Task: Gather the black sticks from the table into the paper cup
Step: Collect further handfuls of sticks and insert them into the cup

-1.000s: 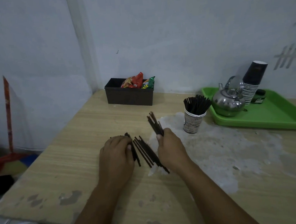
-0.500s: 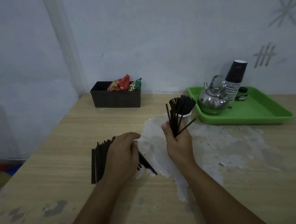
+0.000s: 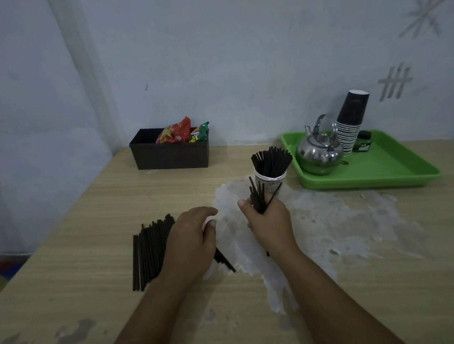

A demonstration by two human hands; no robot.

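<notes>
Right hand [image 3: 268, 222] unmoved, gripping sticks [image 3: 258, 196] near cup [image 3: 271, 182]

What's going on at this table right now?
A person is collecting black sticks into a paper cup that already holds a good bunch. The right hand grips a small bundle of sticks upright, just in front of the cup and not yet in it. The left hand rests over a loose pile of sticks lying flat on the table. A green tray with a kettle sits at the right.
</notes>
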